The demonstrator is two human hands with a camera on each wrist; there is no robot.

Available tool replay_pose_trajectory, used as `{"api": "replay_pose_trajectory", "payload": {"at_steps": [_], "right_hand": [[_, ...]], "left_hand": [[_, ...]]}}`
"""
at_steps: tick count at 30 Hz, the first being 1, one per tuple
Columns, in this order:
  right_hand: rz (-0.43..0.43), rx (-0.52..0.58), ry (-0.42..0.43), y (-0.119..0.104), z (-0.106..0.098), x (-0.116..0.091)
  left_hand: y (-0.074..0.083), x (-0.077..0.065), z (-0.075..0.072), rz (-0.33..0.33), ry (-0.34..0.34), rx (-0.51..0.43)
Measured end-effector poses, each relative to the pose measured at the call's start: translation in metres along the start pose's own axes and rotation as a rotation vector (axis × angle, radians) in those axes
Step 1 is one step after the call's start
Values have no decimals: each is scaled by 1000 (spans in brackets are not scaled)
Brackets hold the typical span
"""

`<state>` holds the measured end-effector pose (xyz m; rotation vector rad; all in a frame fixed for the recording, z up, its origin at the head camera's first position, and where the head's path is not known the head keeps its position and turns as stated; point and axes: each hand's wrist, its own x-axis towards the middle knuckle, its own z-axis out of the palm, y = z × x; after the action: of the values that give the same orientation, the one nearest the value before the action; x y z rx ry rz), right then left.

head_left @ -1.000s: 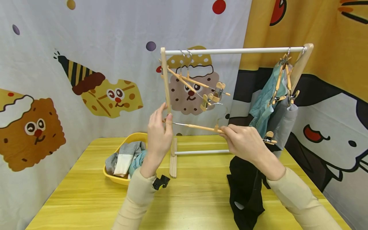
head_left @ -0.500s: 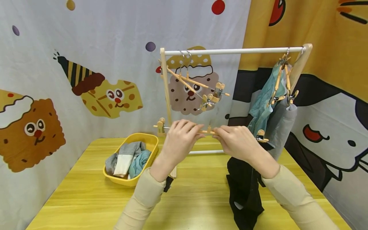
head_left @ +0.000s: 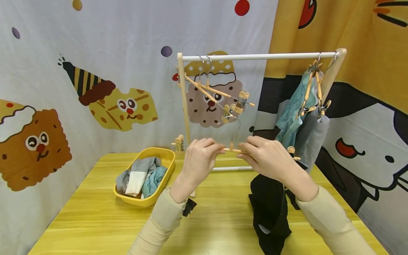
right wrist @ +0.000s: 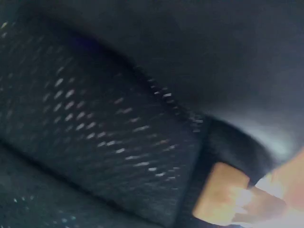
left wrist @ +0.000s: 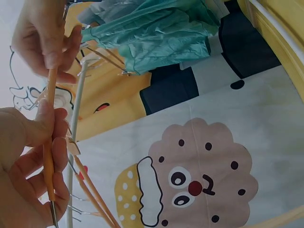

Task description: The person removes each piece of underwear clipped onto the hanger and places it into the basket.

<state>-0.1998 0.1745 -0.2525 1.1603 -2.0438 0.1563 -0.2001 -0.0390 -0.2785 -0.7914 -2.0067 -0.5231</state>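
Note:
A clip hanger (head_left: 232, 150) with an orange bar is held up level, its metal hook above the bar. My left hand (head_left: 199, 159) pinches the bar left of the hook, and my right hand (head_left: 267, 154) pinches it to the right. Beyond my left hand the hanger's left clip (head_left: 180, 142) holds nothing; the right clip (head_left: 291, 151) is partly hidden behind my right hand. A black garment (head_left: 271, 212) hangs below that hand. Dark fabric (right wrist: 95, 109) fills most of the right wrist view, with an orange clip (right wrist: 221, 192) against it.
Behind the hands stands a rack with a white rail (head_left: 255, 57). Two bare hangers (head_left: 210, 91) hang at its left, teal and grey clothes (head_left: 294, 109) at its right. A yellow basket (head_left: 172, 164) of folded clothes sits on the wooden table (head_left: 95, 219).
My left hand has moved right, from beside the rack's left post to the hanger's middle. The hanger first shifted slightly left; its hook now stands more visibly above the bar.

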Motion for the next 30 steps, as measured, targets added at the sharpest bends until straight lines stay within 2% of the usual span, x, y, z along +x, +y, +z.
{"api": "replay_pose_trajectory", "payload": {"at_steps": [6, 13, 23, 26, 30], "right_hand": [[9, 1, 17, 2, -26, 0], [109, -36, -23, 21, -50, -14], [280, 10, -144, 28, -56, -22], [287, 35, -134, 29, -55, -22], [261, 54, -82, 31, -53, -23]], "left_hand": [[-4, 0, -2, -35, 40, 3], [-15, -1, -7, -79, 64, 5], [-18, -1, -13, -94, 60, 1], [-18, -2, -13, -97, 60, 2], [-18, -2, -14, -98, 61, 1]]}}
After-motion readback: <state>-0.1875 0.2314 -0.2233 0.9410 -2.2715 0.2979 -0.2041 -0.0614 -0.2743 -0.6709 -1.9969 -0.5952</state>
